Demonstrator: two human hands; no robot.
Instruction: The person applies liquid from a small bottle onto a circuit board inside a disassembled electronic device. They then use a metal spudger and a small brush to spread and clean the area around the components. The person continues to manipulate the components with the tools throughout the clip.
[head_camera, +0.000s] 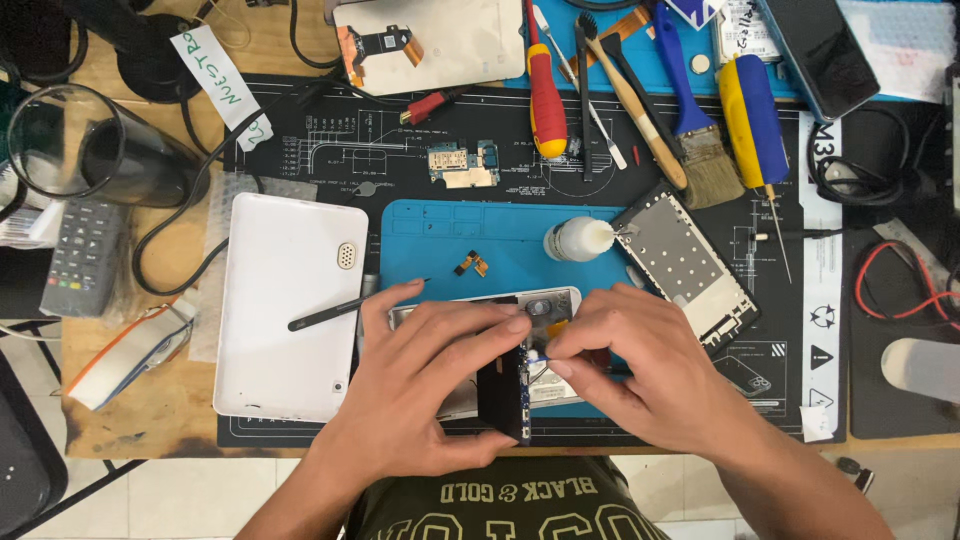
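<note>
Seen from the head camera, the left hand (425, 385) grips an opened silver smartphone body (520, 375) over the blue silicone repair mat (450, 235), while right hand (640, 375) fingers (556, 368) pinch a small part inside it.

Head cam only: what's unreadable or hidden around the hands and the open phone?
- Open phone, head view: most of its body is covered by both hands.
- Right hand: what its fingertips pinch at the dark part is too small to tell.
- Left hand: its palm side is hidden, so its grip on the dark part is unclear.
- Glass jar: cut off by the left edge.
- Tiny parts on the blue mat: too small to identify.
</note>
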